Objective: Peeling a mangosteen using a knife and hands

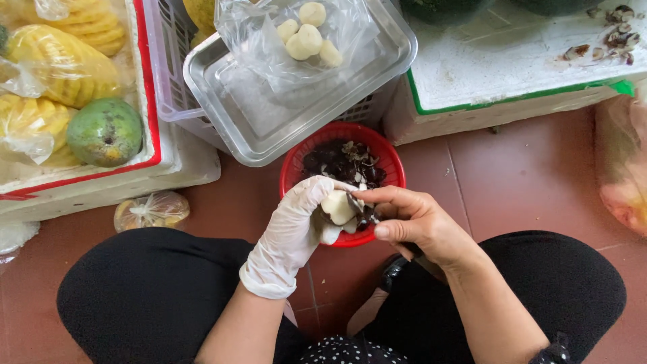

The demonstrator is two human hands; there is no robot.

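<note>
Now we peel over the red bowl.
Our gloved left hand (296,226) grips a smooth white, rounded tuber (337,206); our bare right hand (411,222) pinches a knife against it, above the ribbed plastic red bowl (391,158) of dark, flaky peelings (340,162).

Red basket (294,176): glossy plastic. Tray (236,114): smooth brushed metal. Glove (290,232) on left hand: thin matt latex. Floor (526,182): matt red tile.
</note>
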